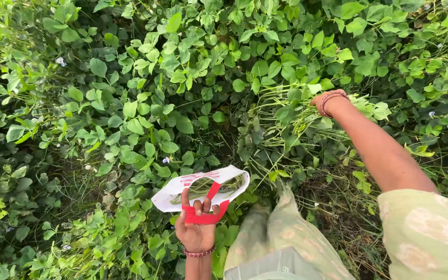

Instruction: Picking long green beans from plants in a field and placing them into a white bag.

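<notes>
Green bean vines [182, 103] cover the whole ground, thick with leaves and thin pods. The left hand [197, 228] grips the red handles [206, 215] of a white bag [200, 187], fingers [185, 199] clamped round them, so the mouth hangs open and facing up; a few green pods [203, 185] lie inside. Held low and near the body, the bag sits within easy reach of the other arm. The right hand [323, 101], a bracelet [332, 97] at its wrist, is stretched forward into a clump of long pods [286, 111]. Leaves hide its fingers, so I cannot tell whether they are apart or closed on a pod.
</notes>
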